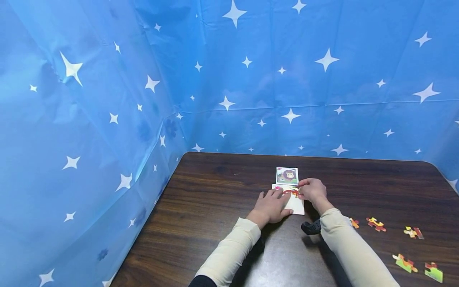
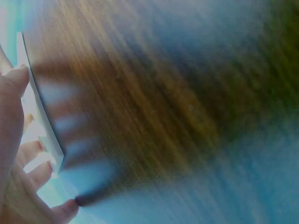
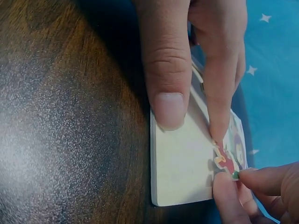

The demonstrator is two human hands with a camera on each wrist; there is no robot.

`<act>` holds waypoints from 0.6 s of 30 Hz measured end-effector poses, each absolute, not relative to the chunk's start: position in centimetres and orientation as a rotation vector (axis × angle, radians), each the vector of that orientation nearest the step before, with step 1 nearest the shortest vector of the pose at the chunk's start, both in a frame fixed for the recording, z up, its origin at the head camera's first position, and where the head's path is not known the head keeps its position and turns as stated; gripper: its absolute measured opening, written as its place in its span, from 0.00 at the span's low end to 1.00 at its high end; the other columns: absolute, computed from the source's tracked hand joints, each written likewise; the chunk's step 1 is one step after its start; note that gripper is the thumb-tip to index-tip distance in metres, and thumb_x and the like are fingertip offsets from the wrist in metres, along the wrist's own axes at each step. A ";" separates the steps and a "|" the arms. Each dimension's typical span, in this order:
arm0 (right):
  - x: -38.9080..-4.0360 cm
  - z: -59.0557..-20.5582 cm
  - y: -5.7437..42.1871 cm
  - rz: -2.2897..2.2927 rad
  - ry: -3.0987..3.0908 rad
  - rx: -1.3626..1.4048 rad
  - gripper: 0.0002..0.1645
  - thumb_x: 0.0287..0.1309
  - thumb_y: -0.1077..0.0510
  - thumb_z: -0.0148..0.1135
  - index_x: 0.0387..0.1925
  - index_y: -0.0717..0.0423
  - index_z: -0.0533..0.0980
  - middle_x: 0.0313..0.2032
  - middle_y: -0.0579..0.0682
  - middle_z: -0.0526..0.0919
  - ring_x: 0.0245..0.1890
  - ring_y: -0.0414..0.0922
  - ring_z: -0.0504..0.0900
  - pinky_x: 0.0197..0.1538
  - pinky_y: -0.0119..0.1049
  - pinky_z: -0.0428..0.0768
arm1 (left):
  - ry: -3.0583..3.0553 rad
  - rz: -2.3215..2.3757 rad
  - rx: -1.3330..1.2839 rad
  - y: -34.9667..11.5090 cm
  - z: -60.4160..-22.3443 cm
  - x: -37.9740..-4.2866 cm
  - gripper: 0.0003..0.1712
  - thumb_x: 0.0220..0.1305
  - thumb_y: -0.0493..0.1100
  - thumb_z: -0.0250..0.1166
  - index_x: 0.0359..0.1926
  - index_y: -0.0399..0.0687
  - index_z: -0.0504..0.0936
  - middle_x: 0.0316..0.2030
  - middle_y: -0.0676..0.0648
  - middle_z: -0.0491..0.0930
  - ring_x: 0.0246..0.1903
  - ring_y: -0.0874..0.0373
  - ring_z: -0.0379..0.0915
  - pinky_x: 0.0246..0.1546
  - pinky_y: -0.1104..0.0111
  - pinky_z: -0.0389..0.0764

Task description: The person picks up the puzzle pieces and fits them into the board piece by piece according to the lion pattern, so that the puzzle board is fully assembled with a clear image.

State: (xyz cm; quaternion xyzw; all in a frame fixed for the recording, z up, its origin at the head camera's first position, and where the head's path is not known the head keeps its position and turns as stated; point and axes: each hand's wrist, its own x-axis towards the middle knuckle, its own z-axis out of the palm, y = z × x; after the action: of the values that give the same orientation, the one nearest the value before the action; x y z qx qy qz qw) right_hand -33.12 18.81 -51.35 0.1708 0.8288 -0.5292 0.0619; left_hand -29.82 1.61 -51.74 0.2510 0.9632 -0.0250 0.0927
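Note:
A white board (image 1: 295, 206) with a colourful puzzle along its far edge lies on the table. My left hand (image 1: 270, 206) rests flat on it with fingers spread. In the right wrist view its thumb lies on the board's bare part, and its index fingertip touches a red and yellow puzzle piece (image 3: 227, 163). My right hand (image 1: 313, 190), at the board's far right corner, pinches that piece between thumb and index finger. The left wrist view shows the left fingers (image 2: 39, 175) reaching past the white edge. Just beyond the board lies a square picture card (image 1: 287, 175) with a lion.
Several loose puzzle pieces lie to the right on the dark wood table (image 1: 201, 223), among them a red-orange one (image 1: 375, 224) and a green-edged one (image 1: 434, 272). A blue curtain with white stars (image 1: 251, 91) hangs behind and left of the table.

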 end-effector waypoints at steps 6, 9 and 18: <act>-33.3 -51.3 18.5 -1.439 2.641 0.494 0.15 0.58 0.68 0.56 0.45 0.64 0.83 0.39 0.58 0.86 0.20 0.32 0.81 0.26 0.25 0.81 | 2.862 -0.070 0.736 1.6 -51.9 -30.0 0.37 0.73 0.72 0.45 0.78 0.73 0.57 0.78 0.57 0.56 0.77 0.56 0.54 0.73 0.50 0.63; -33.3 -51.2 18.4 -1.409 2.669 0.505 0.15 0.58 0.68 0.57 0.45 0.63 0.83 0.39 0.59 0.86 0.20 0.32 0.81 0.25 0.25 0.80 | 2.862 -0.070 0.735 1.6 -51.9 -30.0 0.37 0.73 0.72 0.45 0.78 0.73 0.57 0.78 0.57 0.56 0.77 0.56 0.54 0.73 0.50 0.63; -33.0 -51.2 18.2 -1.382 2.712 0.522 0.12 0.60 0.66 0.59 0.43 0.62 0.84 0.37 0.58 0.86 0.24 0.38 0.83 0.26 0.26 0.80 | 2.857 -0.056 0.751 1.5 -52.2 -30.2 0.37 0.73 0.72 0.45 0.79 0.72 0.56 0.78 0.56 0.56 0.77 0.55 0.54 0.73 0.49 0.63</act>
State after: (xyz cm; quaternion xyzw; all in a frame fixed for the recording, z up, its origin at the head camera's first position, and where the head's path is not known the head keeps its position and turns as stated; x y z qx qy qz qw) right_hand -32.97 18.17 -51.17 0.1690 0.8778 -0.4474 0.0266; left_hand -30.16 1.51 -52.22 0.2529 0.9628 -0.0189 0.0933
